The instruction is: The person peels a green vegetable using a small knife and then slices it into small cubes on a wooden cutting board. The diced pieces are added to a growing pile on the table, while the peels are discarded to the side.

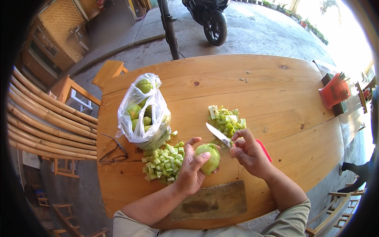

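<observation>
A concrete yard with a parked motorbike [215, 25] lies beyond the wooden table [276, 83] at which you work. Your left hand [191, 172] is curved around a green vegetable [207, 158], thumb on the near side and fingers spread only to its width. Your right hand [250, 154] is closed about the handle of a knife [217, 133], its blade slanting up and leftward just beyond the vegetable; whether the edge touches the skin cannot be told. Past your right fingers lies a heap of peelings [229, 122]; directly left of your left fingers, a pile of pale cubes [164, 164]; farther out on that side, a plastic bag [161, 114] of whole vegetables. A board [215, 199] rests nearer your body, below both hands. The step in hand appears to be paring. A further stroke would call for a steady left grip, a small turn of the vegetable, and the blade laid shallowly, clear of your left thumb.
</observation>
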Demonstrator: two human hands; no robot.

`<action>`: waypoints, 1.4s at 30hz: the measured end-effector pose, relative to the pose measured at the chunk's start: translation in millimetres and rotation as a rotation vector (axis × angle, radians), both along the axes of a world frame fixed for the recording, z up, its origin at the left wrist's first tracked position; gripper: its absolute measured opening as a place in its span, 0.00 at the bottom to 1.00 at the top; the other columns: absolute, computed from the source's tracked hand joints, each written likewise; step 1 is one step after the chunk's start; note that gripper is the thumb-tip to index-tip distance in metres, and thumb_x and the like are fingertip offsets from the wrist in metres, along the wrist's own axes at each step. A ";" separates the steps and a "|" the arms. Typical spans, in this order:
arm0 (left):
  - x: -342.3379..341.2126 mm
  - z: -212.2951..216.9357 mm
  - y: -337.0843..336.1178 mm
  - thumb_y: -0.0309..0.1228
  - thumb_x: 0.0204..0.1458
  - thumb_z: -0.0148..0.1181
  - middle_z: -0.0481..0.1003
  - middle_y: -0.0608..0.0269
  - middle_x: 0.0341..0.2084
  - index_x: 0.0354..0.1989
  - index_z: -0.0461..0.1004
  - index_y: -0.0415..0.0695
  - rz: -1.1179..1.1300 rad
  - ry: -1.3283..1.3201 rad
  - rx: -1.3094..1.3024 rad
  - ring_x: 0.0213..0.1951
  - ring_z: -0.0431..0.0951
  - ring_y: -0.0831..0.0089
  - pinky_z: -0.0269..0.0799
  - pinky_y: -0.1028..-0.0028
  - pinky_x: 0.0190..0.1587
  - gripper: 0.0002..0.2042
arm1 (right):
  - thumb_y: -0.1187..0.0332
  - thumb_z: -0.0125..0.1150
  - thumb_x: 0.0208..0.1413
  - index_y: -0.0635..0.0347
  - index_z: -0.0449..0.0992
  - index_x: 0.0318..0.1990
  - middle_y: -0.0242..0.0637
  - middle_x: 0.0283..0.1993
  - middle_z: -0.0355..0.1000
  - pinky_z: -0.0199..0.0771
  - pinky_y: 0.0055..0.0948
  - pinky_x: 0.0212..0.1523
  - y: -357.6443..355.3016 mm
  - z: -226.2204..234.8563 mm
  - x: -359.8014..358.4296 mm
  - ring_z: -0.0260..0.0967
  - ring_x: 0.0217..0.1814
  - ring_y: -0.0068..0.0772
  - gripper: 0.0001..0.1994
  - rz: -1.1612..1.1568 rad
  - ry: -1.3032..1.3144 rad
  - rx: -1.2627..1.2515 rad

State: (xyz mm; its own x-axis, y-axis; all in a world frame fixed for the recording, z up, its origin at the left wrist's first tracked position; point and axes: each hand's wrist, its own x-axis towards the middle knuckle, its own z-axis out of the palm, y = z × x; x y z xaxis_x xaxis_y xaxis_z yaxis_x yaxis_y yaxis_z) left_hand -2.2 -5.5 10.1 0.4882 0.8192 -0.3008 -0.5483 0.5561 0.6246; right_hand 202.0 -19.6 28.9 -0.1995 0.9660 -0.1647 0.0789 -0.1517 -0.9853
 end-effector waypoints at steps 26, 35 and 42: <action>-7.4 -14.5 1.8 0.52 0.62 0.50 0.72 0.53 0.42 0.48 0.69 0.55 -0.051 -0.242 -0.110 0.42 0.72 0.62 0.70 0.74 0.28 0.17 | 0.69 0.59 0.60 0.61 0.66 0.47 0.37 0.27 0.74 0.68 0.24 0.25 3.1 11.4 1.7 0.72 0.23 0.24 0.12 -0.159 -0.447 0.172; -8.8 -9.9 -2.2 0.53 0.61 0.49 0.70 0.54 0.41 0.49 0.66 0.55 -0.033 -0.191 -0.116 0.39 0.74 0.62 0.72 0.74 0.27 0.18 | 0.73 0.63 0.56 0.63 0.67 0.49 0.37 0.25 0.71 0.71 0.27 0.25 -25.0 17.4 -5.7 0.73 0.24 0.31 0.15 0.058 -0.382 0.510; -5.6 -18.2 -2.6 0.52 0.63 0.46 0.69 0.51 0.40 0.49 0.65 0.54 -0.026 -0.223 0.036 0.39 0.74 0.60 0.76 0.74 0.31 0.17 | 0.74 0.64 0.53 0.60 0.67 0.48 0.35 0.35 0.73 0.74 0.32 0.27 -26.4 14.3 -22.9 0.74 0.31 0.36 0.16 0.206 -0.372 0.686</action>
